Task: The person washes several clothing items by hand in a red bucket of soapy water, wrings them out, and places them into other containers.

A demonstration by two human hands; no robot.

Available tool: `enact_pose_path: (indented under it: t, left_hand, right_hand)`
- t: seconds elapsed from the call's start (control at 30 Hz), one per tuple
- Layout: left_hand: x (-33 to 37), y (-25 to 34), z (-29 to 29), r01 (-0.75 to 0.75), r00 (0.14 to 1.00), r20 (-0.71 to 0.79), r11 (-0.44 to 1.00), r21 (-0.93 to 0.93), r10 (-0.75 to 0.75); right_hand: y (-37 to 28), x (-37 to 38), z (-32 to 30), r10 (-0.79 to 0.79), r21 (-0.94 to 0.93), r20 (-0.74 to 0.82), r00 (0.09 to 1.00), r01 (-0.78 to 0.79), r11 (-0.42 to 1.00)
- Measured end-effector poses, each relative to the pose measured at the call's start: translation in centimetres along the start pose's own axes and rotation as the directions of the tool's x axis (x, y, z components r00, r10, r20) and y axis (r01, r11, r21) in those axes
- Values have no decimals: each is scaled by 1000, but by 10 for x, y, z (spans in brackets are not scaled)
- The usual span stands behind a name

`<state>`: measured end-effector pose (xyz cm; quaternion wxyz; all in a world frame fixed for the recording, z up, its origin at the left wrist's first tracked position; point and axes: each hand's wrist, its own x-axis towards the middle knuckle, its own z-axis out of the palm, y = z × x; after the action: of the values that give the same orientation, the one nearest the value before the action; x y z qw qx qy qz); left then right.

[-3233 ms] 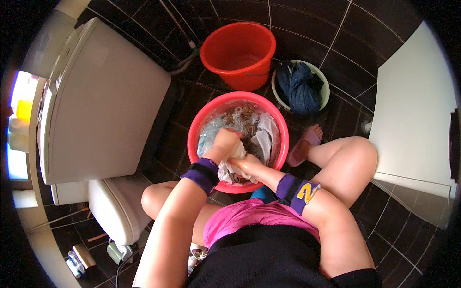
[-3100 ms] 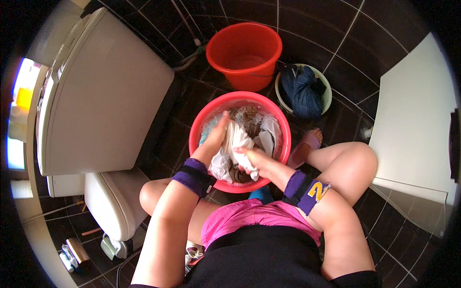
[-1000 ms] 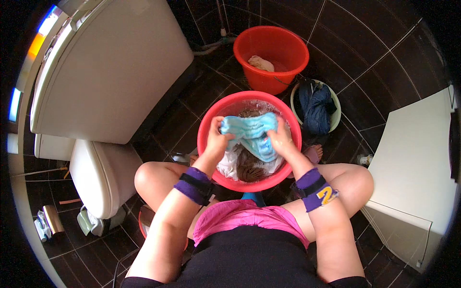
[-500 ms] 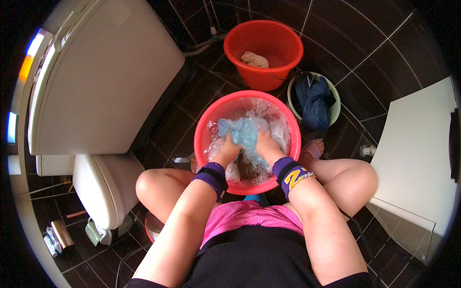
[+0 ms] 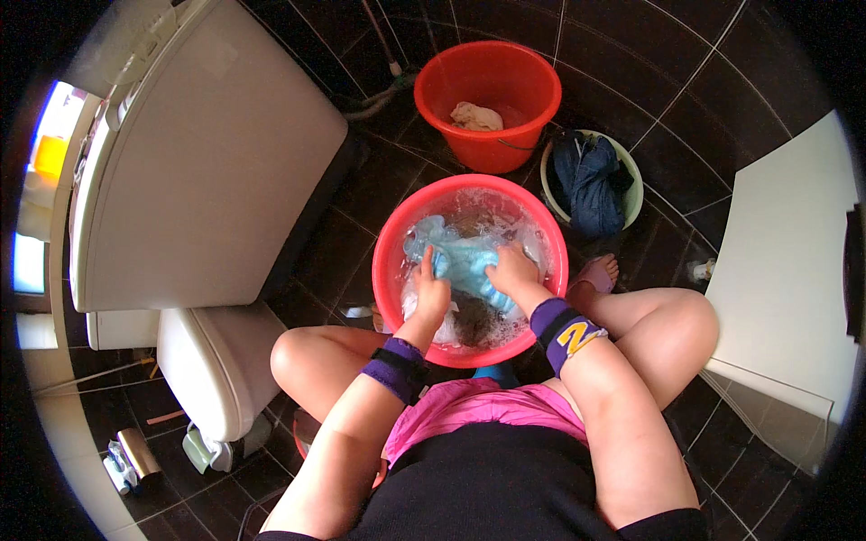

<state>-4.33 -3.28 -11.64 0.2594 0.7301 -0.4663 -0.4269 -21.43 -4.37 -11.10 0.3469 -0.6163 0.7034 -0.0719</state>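
The left hand point(image 5: 430, 290) pinches the blue cloth point(image 5: 467, 260), a finger pointing away from the body; the right hand point(image 5: 514, 269) grips its other side, knuckles up. Both forearms slant inward across the basin's point(image 5: 380, 260) near edge, cloth mid-basin.

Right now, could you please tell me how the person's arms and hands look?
The left hand and right hand wear no gloves. Near each wrist is a purple band with a black strap; the right one also bears a yellow marking. Higher up, a black sleeve shows.
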Motion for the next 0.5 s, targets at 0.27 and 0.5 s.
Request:
enact_pose_path:
  t: [0.27, 0.5]
  left_hand:
    - [9, 16, -20, 571, 819, 564, 242, -785, -102]
    - [-15, 52, -11, 364, 913, 407, 516, -776, -32]
  right_hand:
    - [-69, -64, -10, -203, 442, -235, 950, 291, 848]
    - [-76, -96, -26, -221, 445, -317, 922, 351, 824]
